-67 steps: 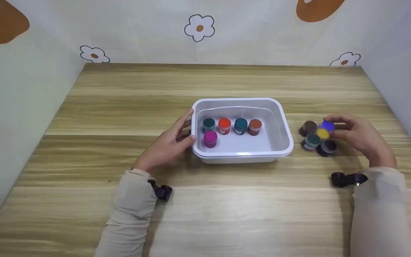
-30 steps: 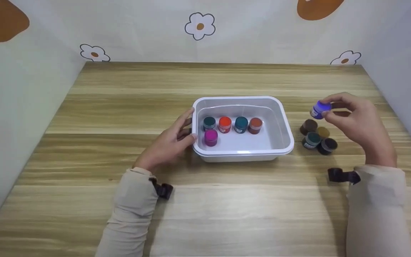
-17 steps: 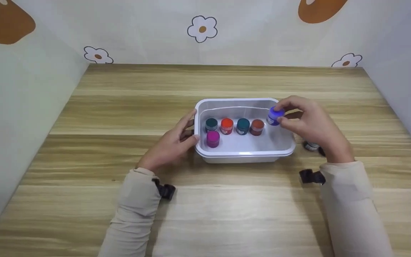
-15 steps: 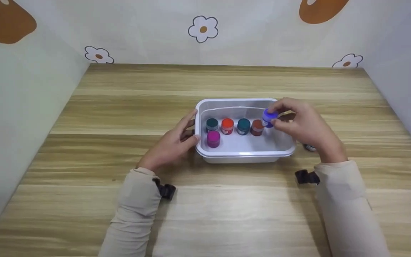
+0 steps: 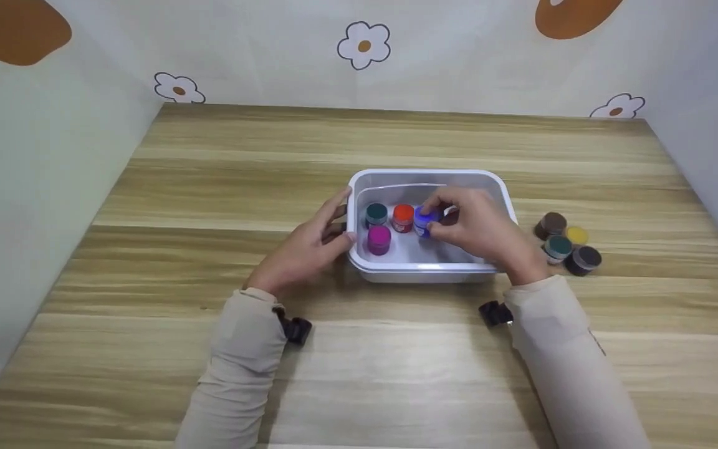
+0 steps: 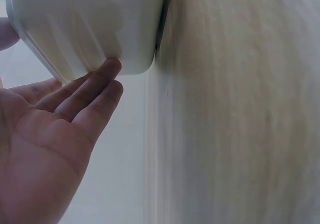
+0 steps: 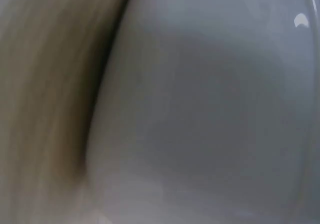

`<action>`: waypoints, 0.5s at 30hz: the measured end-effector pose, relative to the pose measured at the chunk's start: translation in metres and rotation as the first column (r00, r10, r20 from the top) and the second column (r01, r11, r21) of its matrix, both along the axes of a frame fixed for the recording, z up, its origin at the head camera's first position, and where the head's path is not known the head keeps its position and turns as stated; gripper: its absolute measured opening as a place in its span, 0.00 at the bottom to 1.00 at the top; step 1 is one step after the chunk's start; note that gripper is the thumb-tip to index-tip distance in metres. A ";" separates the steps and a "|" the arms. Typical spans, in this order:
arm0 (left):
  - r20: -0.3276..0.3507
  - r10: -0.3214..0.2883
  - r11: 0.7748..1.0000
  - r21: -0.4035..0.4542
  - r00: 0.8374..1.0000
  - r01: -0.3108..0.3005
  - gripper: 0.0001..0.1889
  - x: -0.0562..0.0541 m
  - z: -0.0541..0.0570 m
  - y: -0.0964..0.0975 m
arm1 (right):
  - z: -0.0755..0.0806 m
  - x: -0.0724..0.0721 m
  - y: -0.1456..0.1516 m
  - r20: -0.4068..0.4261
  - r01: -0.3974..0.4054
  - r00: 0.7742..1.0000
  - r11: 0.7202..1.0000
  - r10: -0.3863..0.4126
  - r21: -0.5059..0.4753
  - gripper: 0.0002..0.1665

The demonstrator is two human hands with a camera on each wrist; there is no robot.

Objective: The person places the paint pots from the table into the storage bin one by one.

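A white plastic tub (image 5: 371, 265) sits mid-table with small paint jars inside. My left hand (image 5: 309, 249) rests against its left end. In the left wrist view, fairly straight fingers (image 6: 90, 92) touch the outer wall. Inside the tub, my right hand (image 5: 477, 227) pinches a blue paint jar (image 5: 424, 221) between thumb and fingers. Left of it stand a red jar (image 5: 403, 218) and a dark green jar (image 5: 376, 215), with a magenta jar (image 5: 379, 240) in front. The hand and blue jar hide the teal and brown jars. The right wrist view shows only the tub's wall (image 7: 200, 109), blurred.
Right of the tub, a brown jar (image 5: 550, 226), a yellow jar (image 5: 576, 236), a green jar (image 5: 558, 248) and a black jar (image 5: 583, 260) cluster on the wooden table (image 5: 396, 362). A flower-patterned backdrop (image 5: 259, 56) rises behind the table.
My right hand took the blue jar from the cluster, lifted it, and carried it left over the rim into the tub, among the other jars. My left hand has stayed at the tub's end.
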State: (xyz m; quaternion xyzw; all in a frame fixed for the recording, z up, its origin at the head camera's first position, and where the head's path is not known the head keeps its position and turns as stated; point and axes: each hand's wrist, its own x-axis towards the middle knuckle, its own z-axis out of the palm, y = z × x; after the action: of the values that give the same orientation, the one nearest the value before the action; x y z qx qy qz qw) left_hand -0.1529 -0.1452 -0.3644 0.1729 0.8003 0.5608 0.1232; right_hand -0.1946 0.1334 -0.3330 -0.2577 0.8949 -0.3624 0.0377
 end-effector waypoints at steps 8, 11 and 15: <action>-0.025 -0.007 1.000 -0.003 1.000 0.007 0.38 0.000 0.001 0.000 | -0.002 0.003 -0.015 -0.020 -0.022 0.999 0.994 0.024 0.105 0.11; -0.024 -0.007 1.000 0.001 1.000 0.007 0.38 0.000 0.000 0.000 | -0.002 0.004 -0.019 0.003 -0.042 0.999 0.990 0.042 0.134 0.11; -0.018 -0.002 1.000 0.003 1.000 0.002 0.38 0.000 0.000 0.000 | -0.003 0.005 -0.023 -0.006 -0.050 0.999 0.986 0.052 0.156 0.11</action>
State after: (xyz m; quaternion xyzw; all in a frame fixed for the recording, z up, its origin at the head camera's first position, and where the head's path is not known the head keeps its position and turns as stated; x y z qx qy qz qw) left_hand -0.1531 -0.1447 -0.3646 0.1789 0.8003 0.5603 0.1166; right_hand -0.1898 0.1106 -0.3356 -0.2784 0.9138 -0.2890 0.0627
